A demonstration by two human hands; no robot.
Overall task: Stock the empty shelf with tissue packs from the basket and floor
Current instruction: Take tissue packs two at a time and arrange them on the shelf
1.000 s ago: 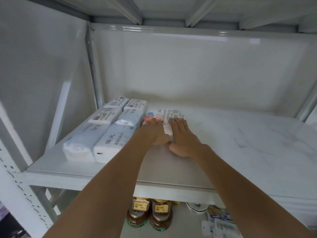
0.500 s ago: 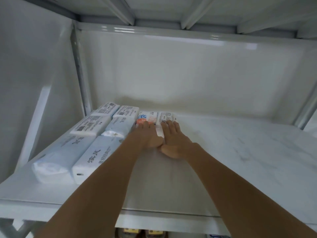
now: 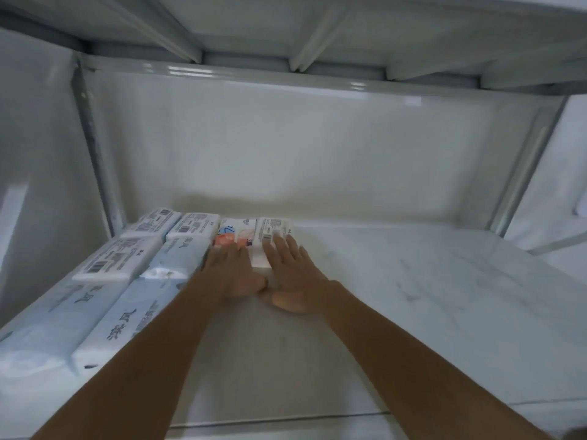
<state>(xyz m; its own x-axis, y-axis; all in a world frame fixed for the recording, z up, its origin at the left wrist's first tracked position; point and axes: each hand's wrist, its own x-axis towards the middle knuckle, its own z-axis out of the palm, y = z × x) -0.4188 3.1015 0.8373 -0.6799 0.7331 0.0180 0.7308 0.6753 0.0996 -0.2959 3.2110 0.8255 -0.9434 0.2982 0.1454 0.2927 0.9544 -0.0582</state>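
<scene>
I have my left hand (image 3: 233,269) and right hand (image 3: 293,274) flat, fingers spread, grasping nothing, pressing two tissue packs (image 3: 254,235) toward the shelf (image 3: 413,296) back; next, I'd fetch more packs.

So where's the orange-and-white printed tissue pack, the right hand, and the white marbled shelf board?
Orange-and-white printed tissue pack (image 3: 236,231): head view, top face.
Right hand (image 3: 290,274): head view, back of hand.
White marbled shelf board (image 3: 444,296): head view, bare surface.

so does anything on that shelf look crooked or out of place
Nothing stands out. The tissue packs lie flat in neat rows at the shelf's left side. The left hand and right hand rest flat on the two packs at the back; one has orange print, the only different one.
</scene>
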